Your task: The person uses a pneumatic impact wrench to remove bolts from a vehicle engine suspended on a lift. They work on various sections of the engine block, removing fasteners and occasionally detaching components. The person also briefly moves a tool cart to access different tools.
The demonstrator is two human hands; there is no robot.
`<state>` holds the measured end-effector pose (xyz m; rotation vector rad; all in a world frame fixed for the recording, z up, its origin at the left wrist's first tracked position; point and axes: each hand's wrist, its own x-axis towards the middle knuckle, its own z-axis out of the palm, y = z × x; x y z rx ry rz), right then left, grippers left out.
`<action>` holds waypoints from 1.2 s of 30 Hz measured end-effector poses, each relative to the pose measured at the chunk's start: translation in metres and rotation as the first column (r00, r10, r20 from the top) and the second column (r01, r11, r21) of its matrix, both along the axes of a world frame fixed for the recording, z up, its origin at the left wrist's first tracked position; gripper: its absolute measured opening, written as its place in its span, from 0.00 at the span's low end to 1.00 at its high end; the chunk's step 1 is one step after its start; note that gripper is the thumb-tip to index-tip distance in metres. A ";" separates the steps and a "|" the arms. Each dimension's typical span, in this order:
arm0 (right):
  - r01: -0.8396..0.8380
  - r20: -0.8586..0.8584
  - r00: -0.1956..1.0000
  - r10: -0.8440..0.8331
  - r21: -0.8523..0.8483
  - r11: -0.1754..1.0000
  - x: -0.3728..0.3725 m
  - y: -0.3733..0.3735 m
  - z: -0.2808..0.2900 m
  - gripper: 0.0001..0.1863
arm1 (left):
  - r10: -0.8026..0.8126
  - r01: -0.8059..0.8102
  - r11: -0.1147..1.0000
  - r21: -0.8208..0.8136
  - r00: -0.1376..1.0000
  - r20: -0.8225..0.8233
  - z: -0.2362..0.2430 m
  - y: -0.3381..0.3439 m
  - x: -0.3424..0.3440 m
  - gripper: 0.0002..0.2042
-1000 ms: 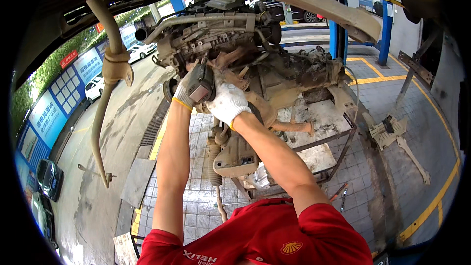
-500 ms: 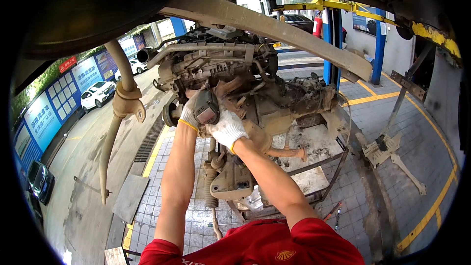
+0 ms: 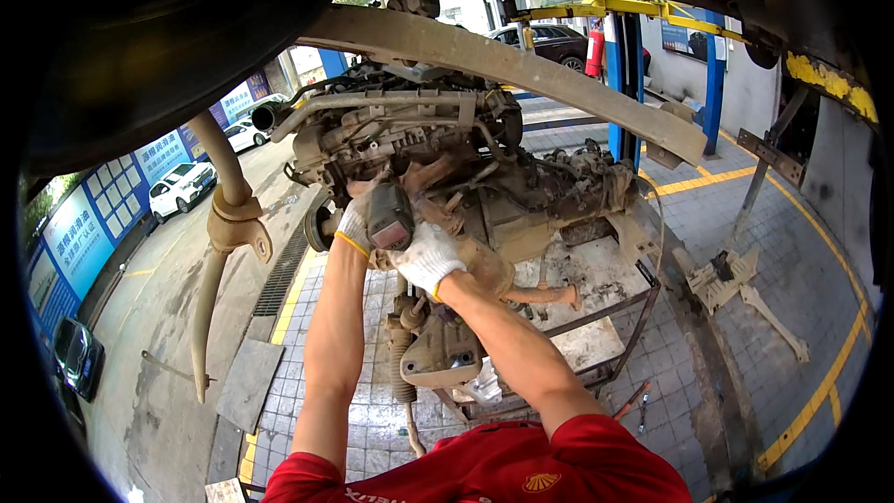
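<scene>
Toward the left edge of the counter, we clasp the likely heavy, rigid power tool by its housing with the left hand, but cannot tell what the right hand grips.

Well left of the left hand, light-blue boards are carrying rows of large characters; a dark-blue board is holding pale sheets, print too small to read. Below both hands, a red shirt is showing white letters and a yellow fan-shaped emblem. Between the hands, a power tool is bearing a reddish label, unreadable. Far up and right of the right hand, a wall poster is displaying unreadable print.
</scene>
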<state>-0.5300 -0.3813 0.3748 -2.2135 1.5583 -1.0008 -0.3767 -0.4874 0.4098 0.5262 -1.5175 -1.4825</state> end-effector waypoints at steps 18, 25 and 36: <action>0.071 0.236 0.972 -0.005 -0.272 0.960 0.013 0.011 -0.007 0.26 | 0.064 -0.013 0.932 0.362 0.990 -0.127 0.013 0.021 0.001 0.18; -0.089 0.185 0.981 0.060 0.150 0.985 -0.008 0.050 0.039 0.25 | 0.183 -0.185 0.921 0.343 0.982 0.037 0.006 0.002 0.003 0.21; -0.038 0.114 0.993 0.030 0.062 0.997 -0.002 0.042 0.030 0.26 | 0.317 -0.310 0.948 -0.073 0.938 0.139 0.011 0.031 -0.002 0.07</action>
